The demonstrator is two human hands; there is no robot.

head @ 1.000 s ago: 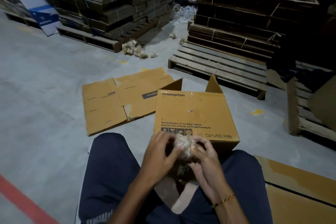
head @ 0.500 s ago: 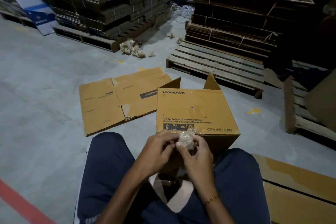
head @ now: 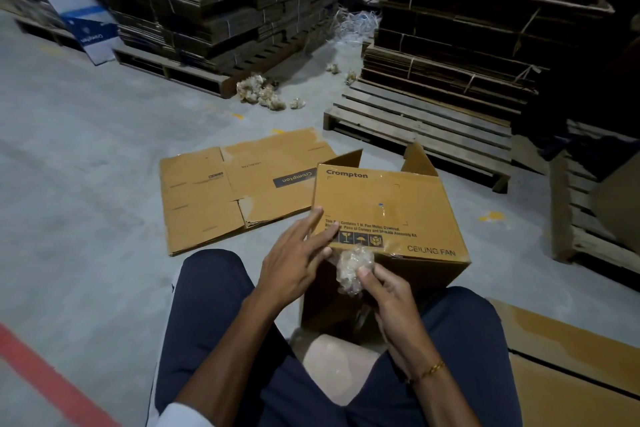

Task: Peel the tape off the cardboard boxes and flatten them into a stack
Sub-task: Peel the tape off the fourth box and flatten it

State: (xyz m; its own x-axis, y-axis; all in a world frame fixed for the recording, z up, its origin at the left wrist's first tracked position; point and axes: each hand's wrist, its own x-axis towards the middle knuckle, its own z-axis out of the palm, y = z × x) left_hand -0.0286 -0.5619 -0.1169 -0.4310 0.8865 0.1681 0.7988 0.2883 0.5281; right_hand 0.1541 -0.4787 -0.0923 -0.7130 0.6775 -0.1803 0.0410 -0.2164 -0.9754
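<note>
A brown Crompton ceiling fan box (head: 388,204) stands on the floor between my knees, its far flaps up. My right hand (head: 388,291) pinches a crumpled ball of clear tape (head: 355,265) in front of the box's near edge. My left hand (head: 298,253) is open, fingers spread, its fingertips resting on the box's near left corner. A flattened box (head: 221,198) lies on the floor to the left of the upright one.
Wooden pallets (head: 415,128) with tall stacks of flattened cardboard (head: 221,0) stand behind. Balls of used tape (head: 259,94) lie by the left pallet. More flat cardboard (head: 571,364) sits at my right. A red floor line (head: 45,378) runs at lower left.
My left hand let go of the tape ball and moved up to the box's corner with fingers spread. The right hand keeps the ball.
</note>
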